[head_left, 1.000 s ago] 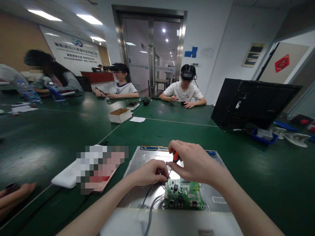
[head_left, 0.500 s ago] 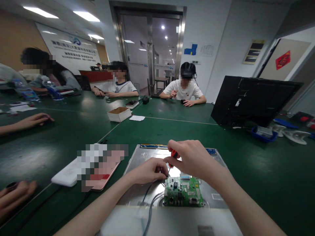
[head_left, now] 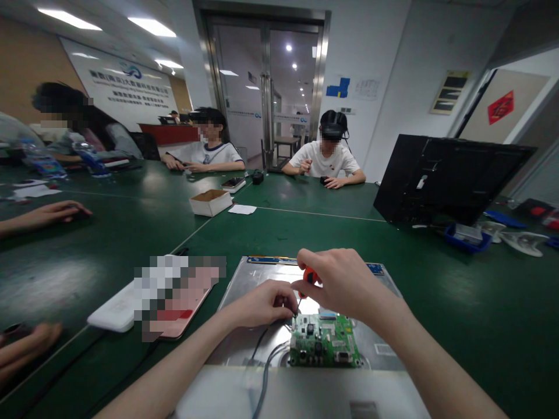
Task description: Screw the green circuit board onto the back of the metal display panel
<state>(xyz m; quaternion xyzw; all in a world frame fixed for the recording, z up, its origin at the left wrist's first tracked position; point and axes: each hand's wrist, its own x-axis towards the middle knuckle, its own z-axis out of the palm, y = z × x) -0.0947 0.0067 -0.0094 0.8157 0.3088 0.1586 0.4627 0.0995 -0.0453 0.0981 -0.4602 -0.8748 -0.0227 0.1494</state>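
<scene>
A red and black screwdriver (head_left: 309, 276) is gripped in my right hand (head_left: 345, 279), its thin shaft slanting down to the upper left corner of a green circuit board (head_left: 324, 343). My left hand (head_left: 267, 305) is closed at that same corner, fingertips pinched close to the screwdriver tip; whether they hold a small part is hidden. The board lies on the silver metal back of a display panel (head_left: 248, 285). Grey cables (head_left: 267, 372) run from the board's left side toward me. Along the panel's far edge sits a narrow blue circuit strip (head_left: 271, 260).
A white power bank (head_left: 116, 308) and a pink phone (head_left: 186, 323) lie left of the panel. Farther off are an open white box (head_left: 211, 203) and a black monitor housing (head_left: 449, 180). Another person's hands (head_left: 65, 212) rest at the left; several people sit around the green table (head_left: 305, 201).
The screwdriver handle appears slightly turned in my right hand. Both hands keep their places, and the whole view has shifted very slightly.
</scene>
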